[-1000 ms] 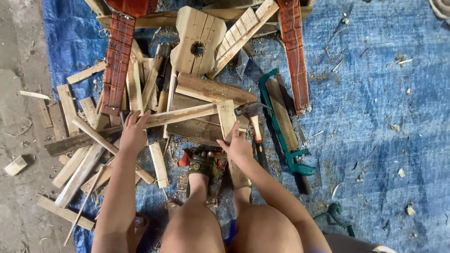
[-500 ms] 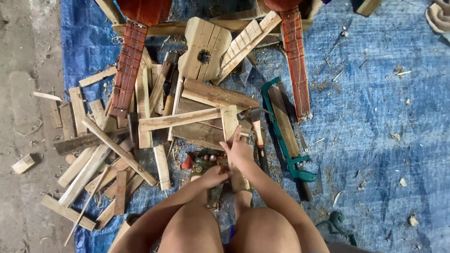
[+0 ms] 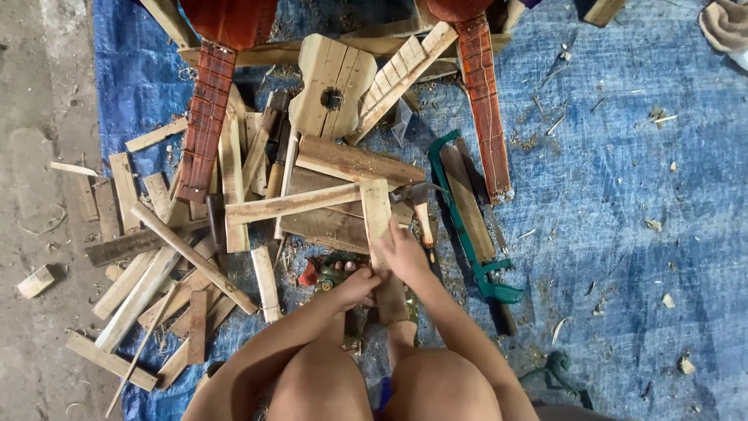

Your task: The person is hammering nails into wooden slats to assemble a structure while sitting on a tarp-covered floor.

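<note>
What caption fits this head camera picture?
Both hands, left hand and right hand, grip a wooden slat above scattered wood scraps.

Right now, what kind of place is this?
Probably an informal floor-level woodworking spot, likely for stringed instruments. A blue tarp is strewn with cut wood strips, an unfinished guitar-shaped body lies beside a green-framed saw, and both hands hold an upright wooden slat.

The pale wooden slat (image 3: 377, 226) is a short, flat, rectangular board with a rough sawn face. It lies lengthwise, pointing away from the person, with its far end touching the end of the long crosswise slat (image 3: 292, 204), forming a corner. Its near end is gripped between both hands. The claw hammer (image 3: 421, 209) lies just beside its right edge.
</note>
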